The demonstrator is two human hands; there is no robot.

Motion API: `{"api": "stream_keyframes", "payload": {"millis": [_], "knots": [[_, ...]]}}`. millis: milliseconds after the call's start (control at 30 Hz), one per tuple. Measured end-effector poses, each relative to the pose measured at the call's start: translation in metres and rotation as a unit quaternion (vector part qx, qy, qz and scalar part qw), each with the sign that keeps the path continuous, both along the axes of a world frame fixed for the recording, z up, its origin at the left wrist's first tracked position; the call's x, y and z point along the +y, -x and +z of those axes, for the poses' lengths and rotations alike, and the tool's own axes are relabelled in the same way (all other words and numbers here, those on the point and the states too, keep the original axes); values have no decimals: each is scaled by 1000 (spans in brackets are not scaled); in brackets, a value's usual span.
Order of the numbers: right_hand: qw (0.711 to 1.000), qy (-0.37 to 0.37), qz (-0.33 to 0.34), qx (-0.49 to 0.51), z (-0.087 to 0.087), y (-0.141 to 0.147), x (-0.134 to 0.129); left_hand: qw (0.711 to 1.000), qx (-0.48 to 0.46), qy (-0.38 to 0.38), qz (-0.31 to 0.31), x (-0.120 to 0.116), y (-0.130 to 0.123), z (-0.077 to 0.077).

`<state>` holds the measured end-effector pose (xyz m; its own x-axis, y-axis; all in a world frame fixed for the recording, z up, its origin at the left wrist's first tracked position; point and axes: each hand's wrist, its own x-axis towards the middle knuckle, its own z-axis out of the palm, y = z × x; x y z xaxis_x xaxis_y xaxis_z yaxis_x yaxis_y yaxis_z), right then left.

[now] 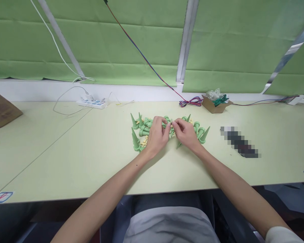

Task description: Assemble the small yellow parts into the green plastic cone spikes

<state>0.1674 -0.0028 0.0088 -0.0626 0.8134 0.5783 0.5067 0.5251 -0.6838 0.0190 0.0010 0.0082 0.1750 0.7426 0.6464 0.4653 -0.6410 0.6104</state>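
Observation:
My left hand and my right hand meet over a pile of green cone-shaped plastic spikes. The thumb and fingers of each hand are pinched together, fingertips almost touching. Whatever small piece sits between them is mostly hidden, and I cannot make out its kind. Some spikes stand point up at the left of the pile, while others lie on their sides. Small pale yellow pieces are scattered among the spikes, partly covered by my left hand. Another upright spike leans at the right end, beyond my right hand.
A small cardboard box with clear plastic and green material stands at the back, beside a coiled red-blue cable. A white power strip lies back left. Brown paper is far left; a blurred dark object lies right.

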Motion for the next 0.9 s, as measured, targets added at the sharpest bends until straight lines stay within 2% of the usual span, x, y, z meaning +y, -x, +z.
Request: {"api": "stream_keyframes", "payload": {"millis": [167,467,600,733,900], "knots": [[998,-42,-40,17,0,-1,2,999,-11,44,29,0,1,1],[996,-48,-77,25,0,-2,3,993,50,105,13,-2,1,1],[996,-41,-73,30,0,-2,3,988,112,100,21,0,2,-6],[996,-46,-70,25,-1,-2,4,978,184,96,-2,5,5,-12],[996,-53,-71,19,-3,-3,6,972,217,94,-6,7,5,-12]]}}
